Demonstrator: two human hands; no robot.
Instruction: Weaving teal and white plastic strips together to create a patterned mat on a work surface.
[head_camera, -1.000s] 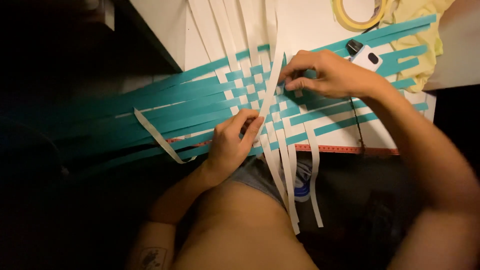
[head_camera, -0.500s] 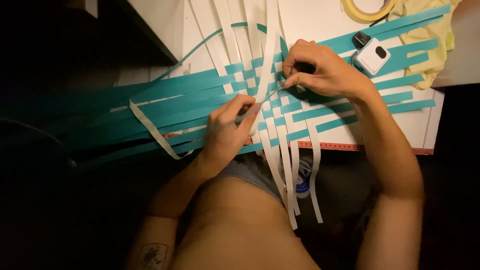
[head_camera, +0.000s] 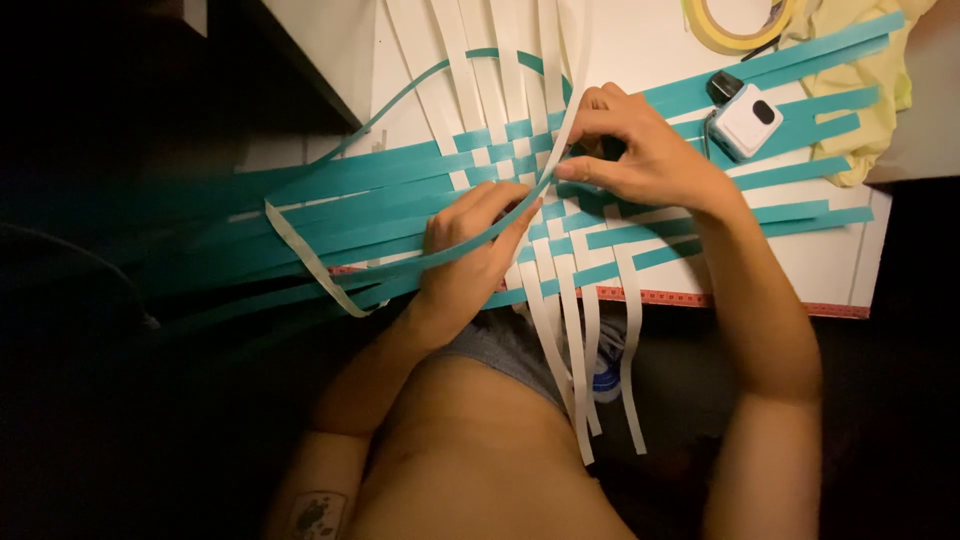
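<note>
A woven mat of teal paper strips (head_camera: 300, 215) and white paper strips (head_camera: 470, 70) lies on a white table (head_camera: 660, 60). My left hand (head_camera: 470, 255) rests flat on the weave with its fingers pressing a loose teal strip (head_camera: 400, 268) that curves across the mat. My right hand (head_camera: 640, 150) pinches a white strip (head_camera: 565, 120) at the weave's right side, lifting it off the teal ones. White strip ends (head_camera: 570, 370) hang over the table's front edge above my lap.
A small white device (head_camera: 748, 120) with a dark cable lies on the teal strips at the right. A roll of yellow tape (head_camera: 735, 22) and a yellow cloth (head_camera: 870, 100) sit at the back right. A red ruler edge (head_camera: 740, 300) runs along the table front. The left is dark.
A loose teal strip has arched up at the back and now curves over the weave under my left fingers. My right hand has shifted slightly, still pinching the white strip.
</note>
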